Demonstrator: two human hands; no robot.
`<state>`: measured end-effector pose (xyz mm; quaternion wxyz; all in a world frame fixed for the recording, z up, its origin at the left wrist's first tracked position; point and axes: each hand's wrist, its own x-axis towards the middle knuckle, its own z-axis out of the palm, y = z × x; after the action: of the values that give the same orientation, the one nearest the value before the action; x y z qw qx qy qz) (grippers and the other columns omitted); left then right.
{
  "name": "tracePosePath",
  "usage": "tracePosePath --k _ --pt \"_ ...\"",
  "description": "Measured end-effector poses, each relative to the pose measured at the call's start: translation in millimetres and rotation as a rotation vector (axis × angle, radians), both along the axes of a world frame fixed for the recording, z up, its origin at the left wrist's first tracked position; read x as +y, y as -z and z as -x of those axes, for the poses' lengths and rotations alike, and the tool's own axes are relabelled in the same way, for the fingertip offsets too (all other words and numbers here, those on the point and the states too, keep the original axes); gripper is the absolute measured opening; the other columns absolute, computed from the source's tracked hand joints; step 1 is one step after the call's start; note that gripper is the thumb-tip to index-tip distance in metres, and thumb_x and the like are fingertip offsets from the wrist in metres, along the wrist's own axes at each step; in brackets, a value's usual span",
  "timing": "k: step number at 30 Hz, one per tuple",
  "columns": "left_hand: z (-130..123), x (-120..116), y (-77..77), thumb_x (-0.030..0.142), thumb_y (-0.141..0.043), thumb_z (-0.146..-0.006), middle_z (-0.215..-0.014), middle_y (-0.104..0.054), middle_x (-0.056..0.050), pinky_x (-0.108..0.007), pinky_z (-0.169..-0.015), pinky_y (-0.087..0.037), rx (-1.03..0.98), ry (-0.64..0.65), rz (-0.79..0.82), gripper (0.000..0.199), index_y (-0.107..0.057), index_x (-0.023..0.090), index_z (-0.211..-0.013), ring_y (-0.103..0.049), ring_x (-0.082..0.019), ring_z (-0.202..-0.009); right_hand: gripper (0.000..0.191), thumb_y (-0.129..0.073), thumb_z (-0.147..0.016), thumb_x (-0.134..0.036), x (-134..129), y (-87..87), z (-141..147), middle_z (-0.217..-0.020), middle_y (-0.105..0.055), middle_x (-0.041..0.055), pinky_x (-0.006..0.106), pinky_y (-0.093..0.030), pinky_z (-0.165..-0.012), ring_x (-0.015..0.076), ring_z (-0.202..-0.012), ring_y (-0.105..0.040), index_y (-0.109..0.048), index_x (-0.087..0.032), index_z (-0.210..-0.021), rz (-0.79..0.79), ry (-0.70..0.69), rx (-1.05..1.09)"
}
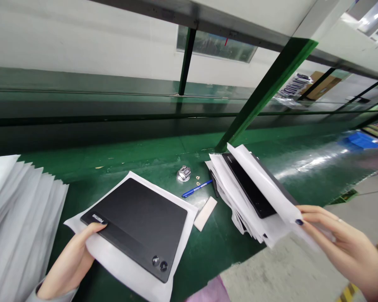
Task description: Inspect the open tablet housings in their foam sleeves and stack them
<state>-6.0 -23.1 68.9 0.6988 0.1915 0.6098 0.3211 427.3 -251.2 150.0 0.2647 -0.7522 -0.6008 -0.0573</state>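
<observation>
My left hand grips a black tablet back cover together with the white foam sleeve under it, thumb on top by the printed lettering. Two round camera rings show near the cover's lower right corner. On the right, my right hand pinches the edge of a white foam sleeve on top of a stack. This sleeve is lifted, and a black panel shows beneath it. Several more white sleeves lie lower in that stack. Some of my right fingers are hidden behind the sleeve.
A tall stack of white sleeves stands at the left. Between the stacks lie a blue pen, a pale block and a small shiny metallic item. A green post rises behind the right stack. Further right is a blue tray.
</observation>
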Motion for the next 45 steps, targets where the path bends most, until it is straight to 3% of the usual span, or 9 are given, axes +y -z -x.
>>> tracePosePath --k 10,15,18,21,24,26,31,37,45 --pt "2.6 0.9 0.6 0.012 -0.066 -0.076 -0.098 -0.078 -0.003 -0.031 -0.064 -0.063 -0.011 0.009 -0.004 0.035 -0.07 0.023 -0.109 -0.074 -0.025 -0.08 0.028 -0.034 -0.101 -0.021 3.3 43.3 29.4 -0.11 -0.07 0.0135 0.027 -0.053 -0.045 0.0227 -0.075 -0.074 -0.061 -0.02 -0.111 0.157 -0.112 -0.562" --pt "1.8 -1.9 2.8 0.012 -0.07 -0.072 -0.096 -0.079 -0.005 -0.036 -0.075 -0.063 -0.038 0.009 -0.04 0.038 -0.07 0.018 -0.11 -0.074 -0.029 -0.09 0.047 -0.044 -0.097 -0.033 -0.1 37.3 36.3 -0.123 -0.061 0.0201 0.059 -0.054 -0.082 0.0422 -0.108 -0.064 -0.043 -0.022 -0.143 0.117 -0.204 -0.489" --pt "-0.9 -5.4 4.8 0.013 -0.072 -0.067 -0.088 -0.079 -0.007 -0.04 -0.085 -0.061 -0.108 -0.088 -0.117 0.037 -0.072 0.014 -0.104 -0.073 -0.032 -0.095 0.062 -0.053 -0.091 -0.03 1.6 47.6 52.7 -0.128 -0.057 0.016 0.071 -0.044 -0.091 0.0486 -0.114 -0.057 -0.035 -0.038 -0.15 -0.076 -0.112 -0.291" --pt "-2.4 -6.2 4.6 0.016 -0.075 -0.063 -0.084 -0.079 -0.006 -0.044 -0.093 -0.057 -0.196 -0.196 -0.192 0.035 -0.073 0.014 -0.098 -0.072 -0.033 -0.097 0.04 -0.05 -0.092 -0.036 24.2 75.6 87.4 -0.108 -0.065 0.0066 0.062 -0.052 -0.08 0.043 -0.097 -0.064 -0.053 -0.051 -0.129 -0.222 0.002 0.15" --pt "-1.4 -4.0 0.8 0.017 -0.07 -0.064 -0.077 -0.078 -0.006 -0.046 -0.098 -0.055 -0.272 -0.302 -0.193 0.021 -0.072 0.014 -0.084 -0.071 -0.034 -0.098 0.024 -0.052 -0.093 -0.049 69.2 105.1 135.1 -0.105 -0.071 0.0078 0.051 -0.057 -0.079 0.0357 -0.093 -0.068 -0.066 -0.035 -0.106 0.003 -0.001 0.914" --pt "-0.1 -1.9 -1.6 0.016 -0.066 -0.066 -0.077 -0.078 -0.007 -0.047 -0.1 -0.053 -0.331 -0.36 -0.19 0.015 -0.071 0.014 -0.08 -0.07 -0.034 -0.102 0.05 -0.05 -0.085 -0.07 98.8 118.6 165.8 -0.092 -0.075 0.0127 0.047 -0.06 -0.063 0.0353 -0.081 -0.07 -0.072 -0.026 -0.093 0.155 -0.184 1.268" --pt "1.2 0.5 3.9 0.014 -0.065 -0.074 -0.092 -0.079 -0.008 -0.045 -0.107 -0.047 -0.465 -0.406 -0.272 0.017 -0.07 0.015 -0.09 -0.067 -0.031 -0.112 0.069 -0.03 -0.091 -0.074 126.7 123.3 209.4 -0.103 -0.076 0.0127 0.052 -0.056 -0.084 0.0344 -0.096 -0.07 -0.074 -0.024 -0.111 0.244 -0.279 1.579" --pt "-1.9 -2.9 14.9 0.013 -0.064 -0.082 -0.099 -0.079 -0.006 -0.041 -0.112 -0.042 -0.591 -0.38 -0.329 0.021 -0.071 0.015 -0.102 -0.065 -0.027 -0.115 0.047 -0.063 -0.086 -0.056 143.4 106.5 223.8 -0.115 -0.072 0.0096 0.053 -0.058 -0.084 0.0326 -0.093 -0.07 -0.063 -0.032 -0.126 0.046 -0.436 1.742" --pt "0.6 -6.2 22.5 0.015 -0.067 -0.08 -0.097 -0.079 -0.005 -0.044 -0.11 -0.042 -0.733 -0.25 -0.351 0.016 -0.074 0.018 -0.094 -0.068 -0.027 -0.109 0.077 -0.087 -0.057 -0.031 193.8 76.1 255.6 -0.119 -0.07 0.0067 0.052 -0.034 -0.113 0.0311 -0.117 -0.06 -0.06 -0.024 -0.13 -0.165 -0.081 1.662"
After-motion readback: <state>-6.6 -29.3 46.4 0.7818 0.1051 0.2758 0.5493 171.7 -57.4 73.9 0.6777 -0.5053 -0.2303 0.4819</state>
